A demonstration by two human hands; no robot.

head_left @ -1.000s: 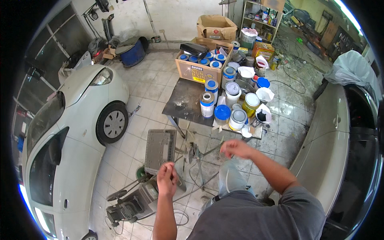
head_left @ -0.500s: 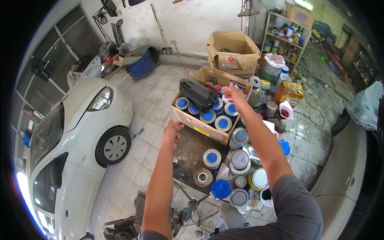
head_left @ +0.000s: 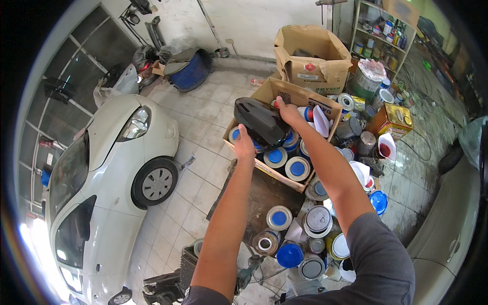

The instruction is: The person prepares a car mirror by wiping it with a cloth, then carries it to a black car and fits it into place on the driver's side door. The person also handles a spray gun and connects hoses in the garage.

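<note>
A glossy black curved shell (head_left: 260,122), shaped like a vehicle body part, rests across the paint cans in an open cardboard box (head_left: 284,180). At its near left edge, my left hand (head_left: 245,146) grips it with the thumb raised along the side. My right hand (head_left: 288,113) is closed on its far right edge, with the fingertips partly hidden. Under and beside the shell sit several blue-lidded cans (head_left: 297,169). A white paper (head_left: 321,122) stands in the box to the right of my right hand.
Behind the box stands a taller open carton (head_left: 315,71). Several cans and tins, among them a blue-lidded can (head_left: 290,255) and a yellow-brown tin (head_left: 390,120), crowd the right and near sides. A white car (head_left: 109,188) is parked at left; a blue tub (head_left: 190,72) stands by the wall.
Both hands have closed in from either side and taken hold of the black shell, where before they were apart from it. The view has shifted, moving the scene slightly rightward.
</note>
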